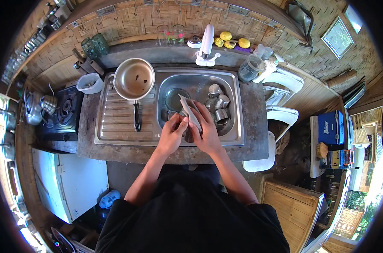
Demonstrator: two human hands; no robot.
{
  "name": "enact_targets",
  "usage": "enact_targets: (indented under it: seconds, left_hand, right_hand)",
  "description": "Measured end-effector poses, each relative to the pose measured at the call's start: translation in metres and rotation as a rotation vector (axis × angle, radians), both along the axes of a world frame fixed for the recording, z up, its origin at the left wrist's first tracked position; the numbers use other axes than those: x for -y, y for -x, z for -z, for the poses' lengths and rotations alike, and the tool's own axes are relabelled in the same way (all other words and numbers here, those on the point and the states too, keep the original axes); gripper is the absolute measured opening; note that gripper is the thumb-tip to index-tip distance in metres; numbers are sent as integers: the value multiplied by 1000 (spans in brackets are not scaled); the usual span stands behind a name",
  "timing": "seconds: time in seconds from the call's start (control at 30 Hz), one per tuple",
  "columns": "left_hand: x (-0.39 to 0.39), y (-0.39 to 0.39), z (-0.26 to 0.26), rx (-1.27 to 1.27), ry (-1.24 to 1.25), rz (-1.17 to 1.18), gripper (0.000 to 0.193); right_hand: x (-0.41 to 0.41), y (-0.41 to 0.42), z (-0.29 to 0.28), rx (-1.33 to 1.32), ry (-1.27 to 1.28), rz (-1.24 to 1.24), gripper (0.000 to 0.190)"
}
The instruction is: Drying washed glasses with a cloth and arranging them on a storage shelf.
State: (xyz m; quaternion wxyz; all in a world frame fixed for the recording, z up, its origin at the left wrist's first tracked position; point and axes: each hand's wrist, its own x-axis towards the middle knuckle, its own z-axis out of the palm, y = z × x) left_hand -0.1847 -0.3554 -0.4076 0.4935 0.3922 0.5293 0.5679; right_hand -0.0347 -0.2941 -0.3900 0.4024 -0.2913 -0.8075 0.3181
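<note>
Over the front of the stainless steel sink basin (234, 126), my right hand (207, 131) is wrapped around a folded grey cloth (194, 117). My left hand (173, 134) pinches at the near left side of the same cloth, thumb against fingers. Whether something small is tucked inside the folds is hidden. Beyond my hands, a round dish (172, 96), apparently glass, lies in the basin. Several metal cups, one tipped on its side (222, 117), are grouped at the basin's right. A saucepan (131, 77) with dark bits in it rests on the ribbed drainboard (115, 117).
A white tap (206, 41) rises behind the basin. Yellow fruits (225, 35) and drinking glasses (178, 34) line the back ledge. Right of the sink are a clear jar (251, 68) and a pump bottle (269, 68). A gas stove (65, 107) stands left, white chairs (281, 115) right.
</note>
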Motion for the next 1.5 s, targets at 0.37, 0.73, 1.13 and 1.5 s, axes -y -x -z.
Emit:
enact_targets:
  seconds: [0.37,0.73,1.13,1.5]
  left_hand:
    - [3,20,-10,-135,15,-70,28]
    - [-1,19,-9,-106,61,-67,30]
    - [1,21,-29,-27,-62,0,33]
    - [4,22,-55,141,-216,42,34]
  right_hand:
    - [-1,42,9,-214,716,238,40]
    - [-1,34,11,-84,84,113,36]
    - [-8,30,15,-410,733,212,41]
    - [-10,-8,36,-479,573,-157,46]
